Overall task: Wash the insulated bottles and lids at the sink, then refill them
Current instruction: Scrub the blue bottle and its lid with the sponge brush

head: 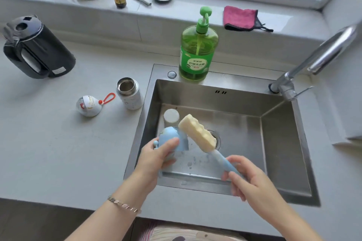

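- Grey counter (pixel 58 143) surrounds a steel sink (pixel 284 133) below a window sill (pixel 176 13).
- Left hand (pixel 156 154): fingers curled round a blue bottle (pixel 169 135), held tilted over the sink's left edge. Its mouth is hidden, so it may instead be a lid.
- Right hand (pixel 246 178): fingers and thumb grip the blue handle of a brush (pixel 205 143). The sponge head points up-left, next to the blue bottle; contact cannot be confirmed.
- White cap (pixel 171 116): on the sink floor, back-left corner.
- White bottle (pixel 129 94): upright, open, on the counter just beside the sink.
- Lid (pixel 89 105) with red loop: left of the white bottle.
- Kettle (pixel 39 49): far left.
- Detergent (pixel 196 53): on the rear rim.
- Faucet (pixel 317 53): right.
- Pink cloth (pixel 240 18): on the sill.
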`<state>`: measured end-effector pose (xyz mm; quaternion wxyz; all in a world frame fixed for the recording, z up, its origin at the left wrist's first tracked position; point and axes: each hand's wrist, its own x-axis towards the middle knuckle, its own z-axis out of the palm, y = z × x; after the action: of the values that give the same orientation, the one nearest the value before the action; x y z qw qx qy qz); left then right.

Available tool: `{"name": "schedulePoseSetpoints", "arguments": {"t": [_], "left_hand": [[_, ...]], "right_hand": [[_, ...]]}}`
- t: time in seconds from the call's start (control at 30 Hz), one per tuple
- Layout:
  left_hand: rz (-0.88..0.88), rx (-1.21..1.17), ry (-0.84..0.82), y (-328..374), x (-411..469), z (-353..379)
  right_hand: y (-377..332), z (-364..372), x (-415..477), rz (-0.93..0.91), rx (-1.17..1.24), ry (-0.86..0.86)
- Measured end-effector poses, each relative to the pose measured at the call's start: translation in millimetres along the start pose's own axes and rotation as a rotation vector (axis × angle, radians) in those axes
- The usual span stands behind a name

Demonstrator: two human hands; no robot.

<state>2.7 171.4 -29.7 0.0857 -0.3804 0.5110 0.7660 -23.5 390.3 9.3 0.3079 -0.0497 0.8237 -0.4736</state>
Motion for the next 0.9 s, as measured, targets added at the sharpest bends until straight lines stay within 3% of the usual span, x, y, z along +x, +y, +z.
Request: {"name": "schedulePoseSetpoints", "arguments": {"t": [0.17,0.33,0.47,0.6,0.73,0.9], "left_hand": [[-0.004,-0.129,0.042,4,-3,47],[0.027,-0.114,0.039,0,-9,83],[0.079,-0.153,0.093,8,-2,94],[0.098,-0.048,0.012,9,-7,108],[0.104,-0.092,0.006,19,0,105],[0.102,-0.127,-0.064,19,0,113]], "right_hand": [[11,-9,-23,-0.126,-0.149,-0.031],[19,-22,-15,-0.027,0.143,0.095],[19,-21,-18,-0.007,0.243,0.023],[11,-35,-7,0.033,0.416,0.025],[10,-39,-4,0.001,0.373,0.0],[13,-41,2,-0.006,0.369,0.089]]}}
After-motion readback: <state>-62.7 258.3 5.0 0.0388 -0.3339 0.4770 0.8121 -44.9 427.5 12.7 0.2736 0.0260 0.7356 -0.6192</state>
